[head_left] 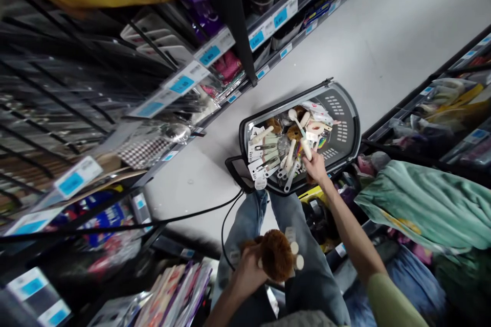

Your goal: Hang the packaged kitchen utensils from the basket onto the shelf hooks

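Note:
My left hand (247,271) is closed around the pale handles of a bundle of brown bristle brushes (276,254), held close above my jeans. My right hand (315,166) reaches down into a grey shopping basket (345,112) on the floor, fingers wrapped on a cream-handled brush (306,147) among several packaged brushes and utensils with white tags. The basket's dark handle (284,98) lies folded along its far rim.
Store shelving with blue price labels (182,83) runs along the left, stocked with packaged goods. Shelves on the right hold folded green cloth (422,204) and other items. A grey floor aisle (383,25) stretches ahead. A black cable (184,217) trails near my legs.

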A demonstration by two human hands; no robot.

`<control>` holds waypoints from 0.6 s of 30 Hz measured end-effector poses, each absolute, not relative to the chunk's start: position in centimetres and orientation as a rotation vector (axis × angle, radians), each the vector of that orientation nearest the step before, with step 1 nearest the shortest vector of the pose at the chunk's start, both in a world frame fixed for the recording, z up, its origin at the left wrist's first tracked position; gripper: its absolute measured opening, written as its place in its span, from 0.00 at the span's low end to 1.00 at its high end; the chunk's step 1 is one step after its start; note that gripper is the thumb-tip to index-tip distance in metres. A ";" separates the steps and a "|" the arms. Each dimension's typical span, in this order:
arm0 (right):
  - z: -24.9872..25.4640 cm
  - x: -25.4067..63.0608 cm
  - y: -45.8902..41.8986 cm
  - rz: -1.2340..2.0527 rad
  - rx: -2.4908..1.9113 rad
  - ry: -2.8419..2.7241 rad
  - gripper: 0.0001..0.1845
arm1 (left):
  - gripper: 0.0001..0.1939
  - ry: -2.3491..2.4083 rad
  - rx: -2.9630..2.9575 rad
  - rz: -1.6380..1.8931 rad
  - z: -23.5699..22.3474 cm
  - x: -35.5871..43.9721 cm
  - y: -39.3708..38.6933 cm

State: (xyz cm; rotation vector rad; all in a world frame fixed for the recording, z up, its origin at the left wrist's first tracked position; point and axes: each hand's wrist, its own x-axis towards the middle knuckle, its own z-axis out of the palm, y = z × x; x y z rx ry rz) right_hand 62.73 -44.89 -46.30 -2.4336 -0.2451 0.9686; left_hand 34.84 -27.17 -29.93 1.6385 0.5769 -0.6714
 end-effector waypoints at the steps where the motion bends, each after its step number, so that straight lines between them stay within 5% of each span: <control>1: -45.8 63.1 -45.1 1.040 -2.478 -0.485 0.11 | 0.10 0.579 1.646 -0.664 -29.9 34.6 -27.0; 8: -48.3 67.1 -43.6 1.344 -2.175 -1.889 0.14 | 0.08 0.614 1.664 -0.705 -30.4 32.9 -26.7; 14: -54.6 65.6 -40.5 1.530 -2.062 -1.997 0.17 | 0.06 0.584 1.571 -0.754 -30.6 33.5 -27.0; 18: -54.6 65.4 -41.2 1.482 -2.028 -1.980 0.15 | 0.08 0.633 1.547 -0.793 -30.4 33.2 -26.7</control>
